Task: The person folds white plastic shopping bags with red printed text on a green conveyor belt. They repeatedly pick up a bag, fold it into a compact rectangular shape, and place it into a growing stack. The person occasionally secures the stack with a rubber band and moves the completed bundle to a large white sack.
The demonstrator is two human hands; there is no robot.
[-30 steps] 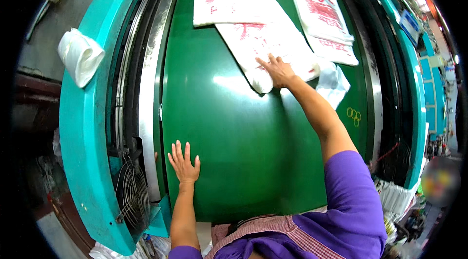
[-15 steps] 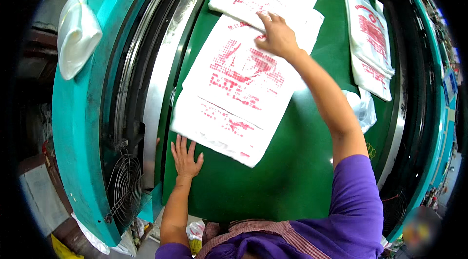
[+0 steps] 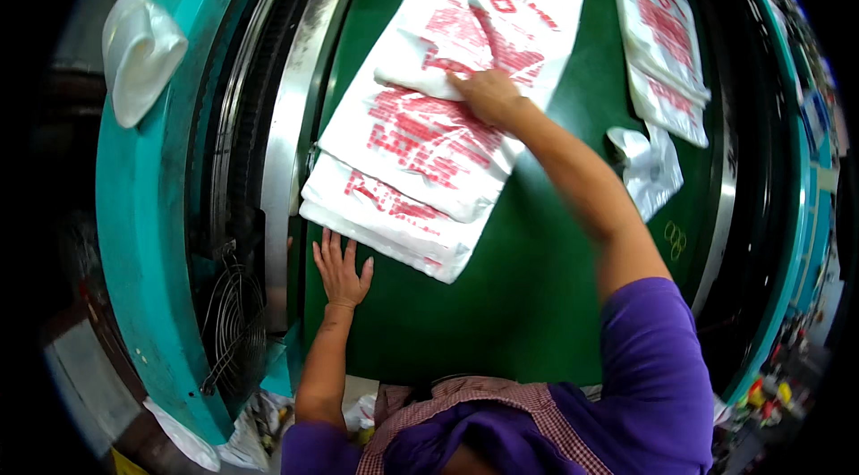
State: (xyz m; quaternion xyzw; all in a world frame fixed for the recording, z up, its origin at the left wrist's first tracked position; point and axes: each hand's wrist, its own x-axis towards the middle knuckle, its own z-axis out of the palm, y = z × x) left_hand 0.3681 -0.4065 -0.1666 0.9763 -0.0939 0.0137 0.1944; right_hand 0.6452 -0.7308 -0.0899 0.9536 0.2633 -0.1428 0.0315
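Note:
Several white plastic T-shirt bags with red print lie overlapped in a slanting stack (image 3: 376, 226) on the green surface. A top bag (image 3: 461, 23), its handles at the far end, covers the stack's far part. My right hand (image 3: 494, 99) is at this bag's near edge, its fingers drawn together on the plastic, and creases run up from them. Part of the fingertips is hidden from view. My left hand (image 3: 342, 276) lies flat with fingers stretched out, its fingertips touching the near left edge of the stack.
More printed bags (image 3: 664, 46) lie at the far right, with a crumpled clear plastic piece (image 3: 649, 169) and yellow rubber bands (image 3: 675, 240) nearer. Metal rails (image 3: 309, 72) and a teal machine frame (image 3: 148, 233) border the left. A white bag (image 3: 141, 55) hangs over that frame. Below it is a wire fan guard (image 3: 234, 323).
The top bag has come nearer with my right hand and now overlaps more of the stack, its handles in view. My right fingers have drawn together. My left hand stays by the stack's edge.

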